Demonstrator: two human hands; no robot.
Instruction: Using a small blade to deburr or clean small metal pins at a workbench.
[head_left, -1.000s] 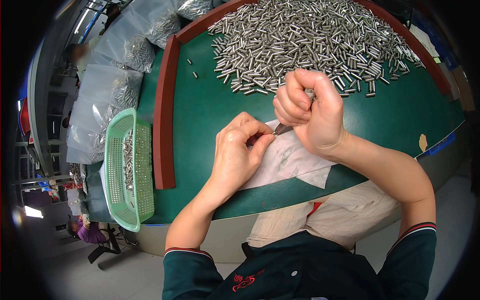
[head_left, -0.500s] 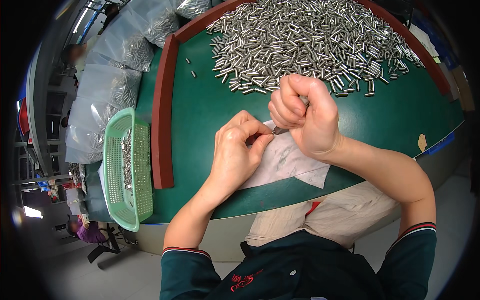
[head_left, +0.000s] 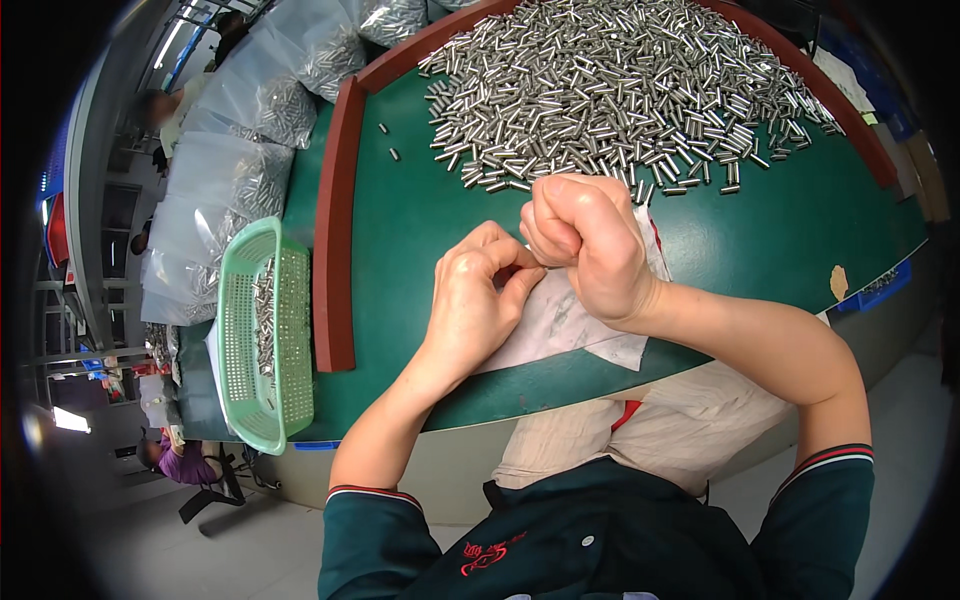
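My left hand (head_left: 478,290) is closed in a pinch, thumb and forefinger together over a white cloth (head_left: 560,318). A small metal pin sits at those fingertips, mostly hidden now. Right beside them, my right hand (head_left: 595,245) is a raised fist. It grips a thin dark tool that showed between the hands a moment ago and is covered now by the fist. The cloth, grey-smudged, lies on the green table (head_left: 740,260) under both hands. Beyond them spreads a large heap of short metal pins (head_left: 620,95).
Dark red wooden rails (head_left: 337,230) border the table at left and back. Two loose pins (head_left: 394,154) lie near the left rail. Outside it stand a green plastic basket (head_left: 290,340) with pins inside and several clear bags (head_left: 215,185) of pins. A person in purple (head_left: 185,462) sits far left.
My right fist has come down and slightly left, closer to my left fingertips, covering the tool's tip. My left hand holds almost the same place. The view has shifted slightly.
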